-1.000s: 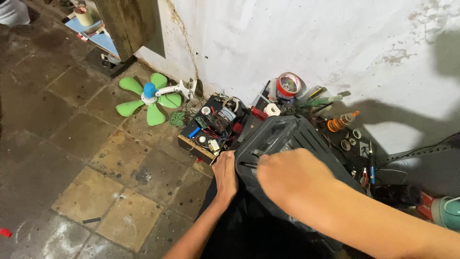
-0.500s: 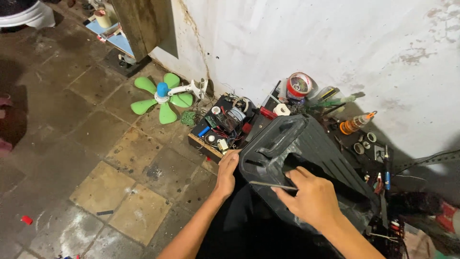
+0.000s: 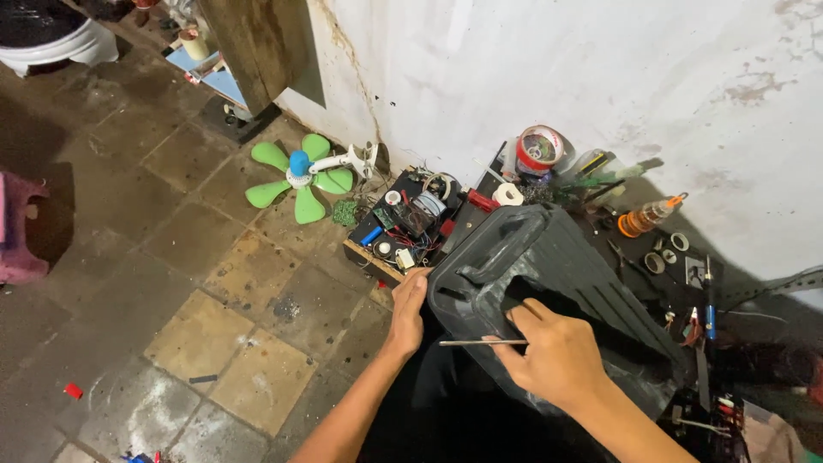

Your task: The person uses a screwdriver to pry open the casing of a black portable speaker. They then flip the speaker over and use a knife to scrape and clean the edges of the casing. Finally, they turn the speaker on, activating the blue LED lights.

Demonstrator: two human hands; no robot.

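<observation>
A big black ribbed plastic casing [image 3: 566, 274] with a moulded handle stands tilted on the floor in front of me. My left hand [image 3: 410, 307] grips its left edge. My right hand [image 3: 553, 351] rests on the casing's face and holds a thin metal rod [image 3: 471, 343], maybe a screwdriver shaft, that points left across the casing. Whether the tip touches the casing I cannot tell.
A green fan blade with a white motor [image 3: 304, 176] lies on the tiled floor. An open tray of electronic parts [image 3: 403, 219] sits by the white wall, with tape rolls [image 3: 538, 147], an orange-tipped bottle [image 3: 647, 216] and small tools. A pink stool [image 3: 21, 231] stands at the left.
My right hand slid down off the casing's top to its lower face, and the thin rod now shows in it. My left hand kept its hold on the edge. The view shifted.
</observation>
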